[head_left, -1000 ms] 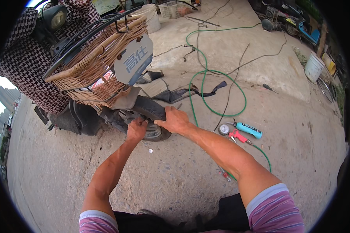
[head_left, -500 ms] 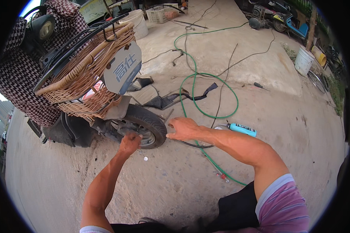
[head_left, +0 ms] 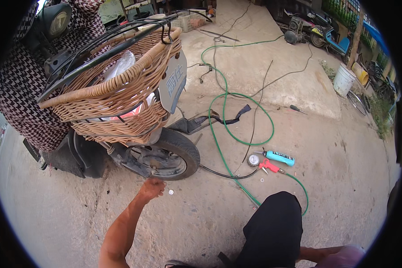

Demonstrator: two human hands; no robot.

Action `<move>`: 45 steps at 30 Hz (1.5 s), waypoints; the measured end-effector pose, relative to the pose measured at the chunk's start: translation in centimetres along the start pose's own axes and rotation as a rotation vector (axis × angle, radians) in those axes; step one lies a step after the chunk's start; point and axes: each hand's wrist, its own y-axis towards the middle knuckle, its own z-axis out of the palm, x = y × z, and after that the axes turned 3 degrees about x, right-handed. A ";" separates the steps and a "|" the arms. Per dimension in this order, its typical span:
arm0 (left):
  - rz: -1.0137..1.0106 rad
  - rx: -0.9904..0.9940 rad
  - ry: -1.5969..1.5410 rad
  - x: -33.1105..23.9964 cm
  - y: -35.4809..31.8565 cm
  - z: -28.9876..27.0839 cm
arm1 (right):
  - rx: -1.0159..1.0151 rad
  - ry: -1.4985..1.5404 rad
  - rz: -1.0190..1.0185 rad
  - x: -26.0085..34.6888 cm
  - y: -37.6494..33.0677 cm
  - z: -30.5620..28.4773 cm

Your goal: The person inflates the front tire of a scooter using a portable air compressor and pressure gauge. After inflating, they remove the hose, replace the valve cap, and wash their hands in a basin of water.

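The left hand (head_left: 152, 189) is at the near lower edge of the scooter's front wheel (head_left: 183, 149), on the left of the scene, its fingers bunched together, though I cannot tell whether they pinch anything; the right hand is out of sight beyond the dark knee (head_left: 277, 223), so its state cannot be told; a small part held by the rim could slip and roll off, the ground being rough and gritty; the black hose (head_left: 219, 175) lies between wheel and gauge (head_left: 253, 160), so a shifting foot could snag it and drag the red inflator (head_left: 268, 165), or knock the turquoise bottle (head_left: 281, 157) just beyond; as for writing, the grey plate (head_left: 174, 85) on the wicker basket's (head_left: 107, 98) right side bears large blue characters; the bottle carries dark lettering, too small to read, and the gauge's dial marks are likewise illegible.
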 end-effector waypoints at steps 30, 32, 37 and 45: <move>-0.036 0.195 -0.200 -1.7 -0.2 1.3 | -0.597 -0.419 -0.989 22.1 -16.5 -26.2; -0.084 0.221 -0.188 -2.5 -2.7 2.1 | -0.659 -0.297 -1.085 21.7 -18.1 -25.8; -0.191 0.339 -0.092 -4.3 -7.5 4.1 | -0.498 -0.150 -0.947 21.5 -21.1 -24.9; -0.372 0.197 -0.088 -1.1 -22.6 1.0 | -0.360 0.569 -0.650 19.5 -22.3 -19.2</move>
